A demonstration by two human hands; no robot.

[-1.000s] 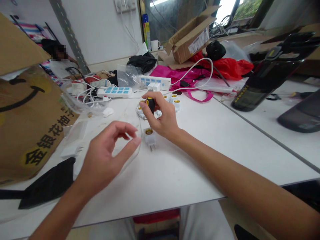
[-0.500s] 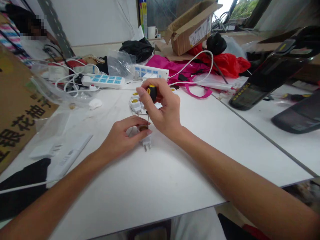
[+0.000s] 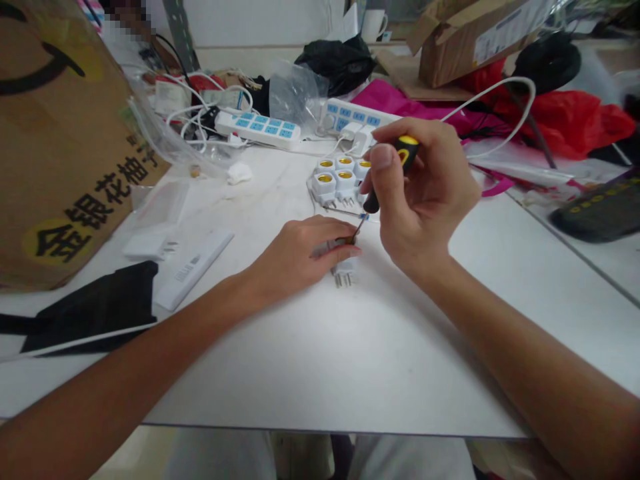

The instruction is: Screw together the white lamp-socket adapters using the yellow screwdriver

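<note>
White table (image 3: 280,373), screwdriver (image 3: 406,151) in right hand (image 3: 425,193), slanting down-left toward adapter (image 3: 343,270)

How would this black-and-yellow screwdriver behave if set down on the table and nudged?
The screwdriver would probably roll, since its grip looks round. It is likely light, being small enough to sit mostly inside the right hand. Its thin metal shaft looks stiff rather than bendy.

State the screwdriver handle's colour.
The screwdriver handle is black with a yellow end, best in the head view.
</note>
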